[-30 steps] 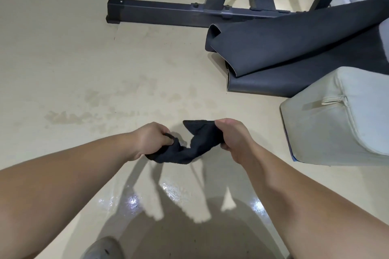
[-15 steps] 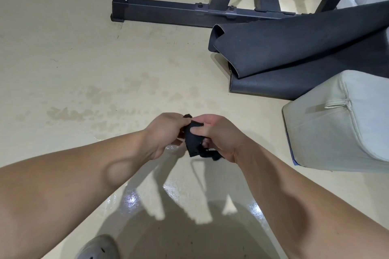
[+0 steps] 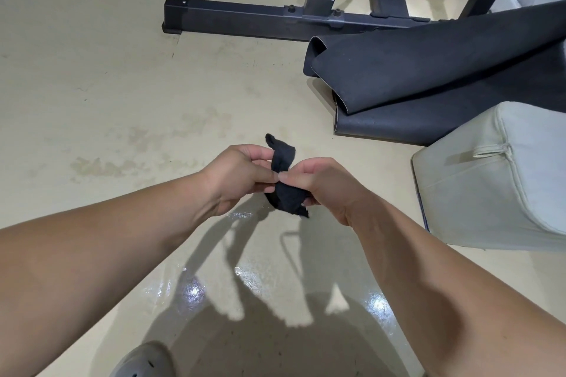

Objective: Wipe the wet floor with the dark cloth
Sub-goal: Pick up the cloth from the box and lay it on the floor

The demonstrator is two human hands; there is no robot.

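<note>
Both hands gripped a bunched dark cloth (image 3: 283, 184) above the floor (image 3: 122, 86).
Left hand (image 3: 242, 176) and right hand (image 3: 321, 185) pinched it upright between them; the glossy, probably wet patch (image 3: 245, 281) lay nearer the person than the cloth.

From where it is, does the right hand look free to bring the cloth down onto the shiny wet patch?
Probably yes: the right hand grips the cloth, and nothing lies over the wet patch.

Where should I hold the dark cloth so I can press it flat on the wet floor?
Probably grip the bunched middle of the dark cloth, coming from above with the right hand. It hangs twisted between that hand and the left hand, with loose ends above and below, so a top grip leaves the lower part free to meet the wet floor.
</note>
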